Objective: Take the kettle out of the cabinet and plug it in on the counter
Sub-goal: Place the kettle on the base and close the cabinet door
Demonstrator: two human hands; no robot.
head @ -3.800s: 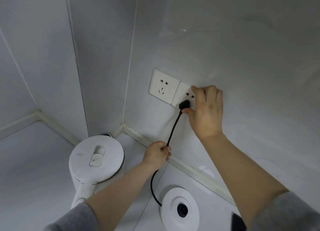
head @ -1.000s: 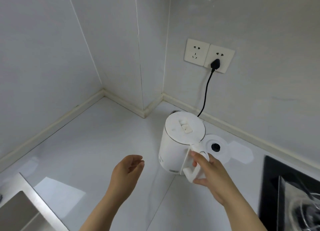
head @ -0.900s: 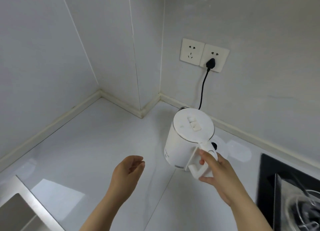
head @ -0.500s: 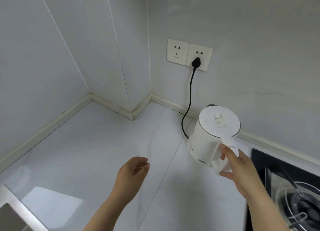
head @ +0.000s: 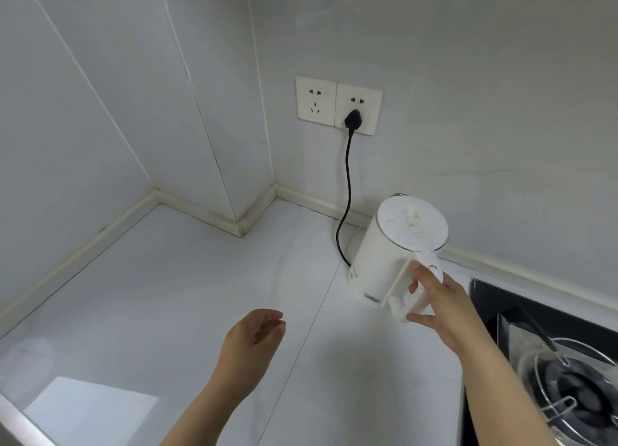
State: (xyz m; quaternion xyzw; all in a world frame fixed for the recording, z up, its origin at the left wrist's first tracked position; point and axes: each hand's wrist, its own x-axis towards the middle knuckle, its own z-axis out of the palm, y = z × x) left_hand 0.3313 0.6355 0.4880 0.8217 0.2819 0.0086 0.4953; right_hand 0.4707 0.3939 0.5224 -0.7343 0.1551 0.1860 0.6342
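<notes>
A white kettle [head: 388, 255] stands upright on the counter [head: 167, 295] near the back wall, its lid closed. My right hand [head: 441, 303] grips its white handle from the right. The base is hidden under the kettle. A black cord [head: 347, 184] runs from behind the kettle up to a black plug [head: 352, 119] seated in the right wall socket [head: 359, 109]. My left hand [head: 250, 342] hovers over the counter to the kettle's left, fingers loosely curled, holding nothing.
An unused white socket [head: 316, 102] sits left of the plugged one. A black gas hob [head: 551, 355] with a metal pan support fills the right edge. A sink rim [head: 13, 419] shows at the bottom left corner. Walls form a stepped corner behind.
My right hand lifted the kettle by its handle and carried it right, setting it down over the base. The left hand stayed hovering. The view shifted right.
</notes>
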